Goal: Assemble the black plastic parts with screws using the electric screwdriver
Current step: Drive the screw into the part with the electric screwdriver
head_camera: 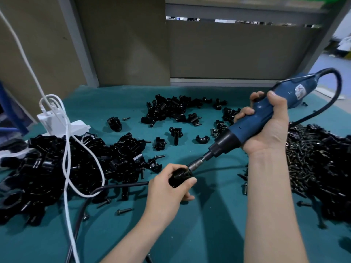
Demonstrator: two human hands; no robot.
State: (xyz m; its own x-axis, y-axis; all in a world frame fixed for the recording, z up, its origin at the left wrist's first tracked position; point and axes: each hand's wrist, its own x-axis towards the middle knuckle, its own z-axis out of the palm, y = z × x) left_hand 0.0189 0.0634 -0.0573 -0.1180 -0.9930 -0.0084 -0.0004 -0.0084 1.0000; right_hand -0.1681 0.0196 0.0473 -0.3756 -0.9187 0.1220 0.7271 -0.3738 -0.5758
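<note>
Driving a screw looks to be the step you are in. Your left hand (171, 188), just below the middle of the frame, is curled tight around 1 black plastic part (179, 176). Your right hand (269, 126), at centre right, is wrapped round the blue body of the electric screwdriver (290, 90). The tool tilts down to the left, and its metal bit (197, 163) meets the part at your fingertips. The screw is hidden between bit and part, so I cannot tell how far it is seated.

The next move, as I judge it, calls for the bit in line with the screw and a firm grip against twisting. You would stop once the head seats, since plastic may strip.

The bench is covered by a teal mat (209, 224). A large heap of black parts (47, 164) fills the left side, and a smaller scatter of parts (171, 109) lies in the upper middle. A dense pile of dark screws (307, 158) sits at the right edge. A loose screw (124, 211) lies on the mat at lower left of centre.

A white cable (66, 158) loops down from the upper left over the heap, beside a white plug block (57, 122). A black cord (117, 186) runs along the mat toward your left hand. Behind the bench stand brown panels (237, 50) in a grey frame. The room beyond is blurred.
</note>
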